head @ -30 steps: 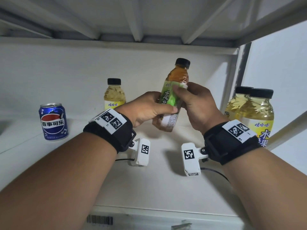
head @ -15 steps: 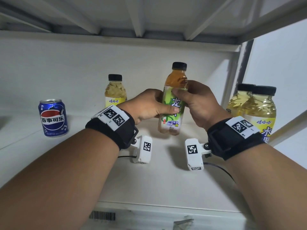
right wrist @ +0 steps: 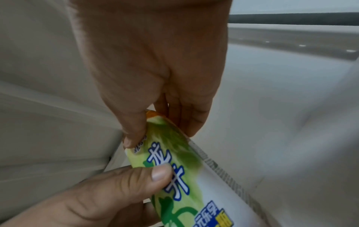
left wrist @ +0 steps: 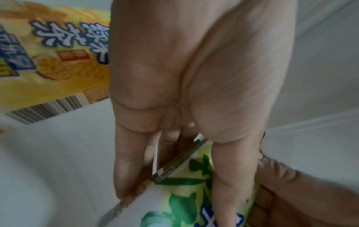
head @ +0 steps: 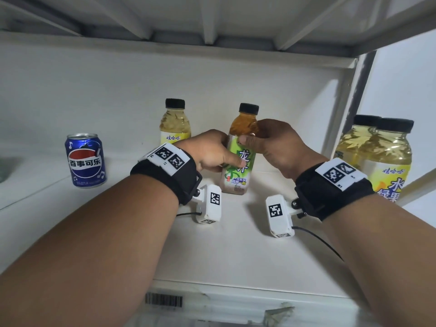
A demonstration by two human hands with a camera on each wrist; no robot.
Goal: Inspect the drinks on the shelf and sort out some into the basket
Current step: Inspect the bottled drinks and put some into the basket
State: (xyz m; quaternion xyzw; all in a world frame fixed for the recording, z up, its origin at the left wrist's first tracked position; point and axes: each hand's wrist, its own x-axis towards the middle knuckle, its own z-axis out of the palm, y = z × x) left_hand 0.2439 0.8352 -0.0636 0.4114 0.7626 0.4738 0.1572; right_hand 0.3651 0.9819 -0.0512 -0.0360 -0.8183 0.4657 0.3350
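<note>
A tea bottle (head: pixel 237 175) with a green label, amber liquid and a black cap stands upright at the middle of the white shelf (head: pixel 236 244), its base on or just above the board. My left hand (head: pixel 226 156) grips its label from the left, thumb across the front. My right hand (head: pixel 254 138) pinches it higher up, at the top of the label. The left wrist view shows my left fingers (left wrist: pixel 227 176) on the green label (left wrist: pixel 174 204). In the right wrist view my right thumb (right wrist: pixel 134 135) presses the bottle (right wrist: pixel 174 155). No basket is in view.
A blue Pepsi can (head: pixel 85 160) stands at the left of the shelf. A yellow-label bottle (head: pixel 175 121) is behind my left hand, also in the left wrist view (left wrist: pixel 48 53). Two more yellow-label bottles (head: pixel 387 159) stand at the right by the upright post (head: pixel 361 90). Another shelf hangs low overhead.
The green-label bottle was tilted and held up; both hands have turned it upright and brought it down to the shelf. The other drinks have not moved.
</note>
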